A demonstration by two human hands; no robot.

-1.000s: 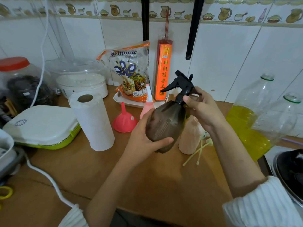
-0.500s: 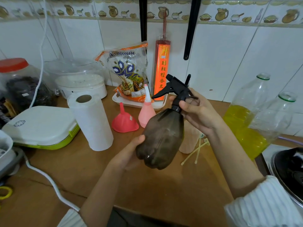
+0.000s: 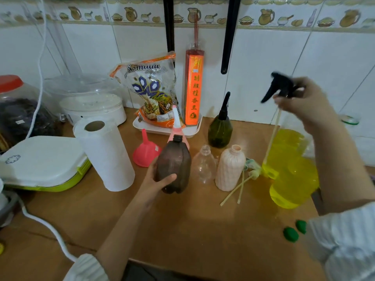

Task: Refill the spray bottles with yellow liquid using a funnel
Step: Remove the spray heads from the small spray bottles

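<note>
My left hand grips a dark brown spray bottle with its neck uncapped, standing on the wooden counter. My right hand holds the black trigger head raised at the right, its pale dip tube hanging down. A pink funnel sits mouth down just left of the brown bottle. A clear bottle and a peach ribbed bottle stand uncapped to its right. A green spray bottle stands behind them. Two big jugs of yellow liquid stand at the right.
A paper towel roll stands left of the funnel, beside a white and green box. A white tray holds a snack bag and an orange incense box. Loose dip tubes and two green caps lie on the counter.
My right hand has pulled the trigger head with its tube out of the brown bottle and lifted it to the right. My left hand has set the bottle down upright.
</note>
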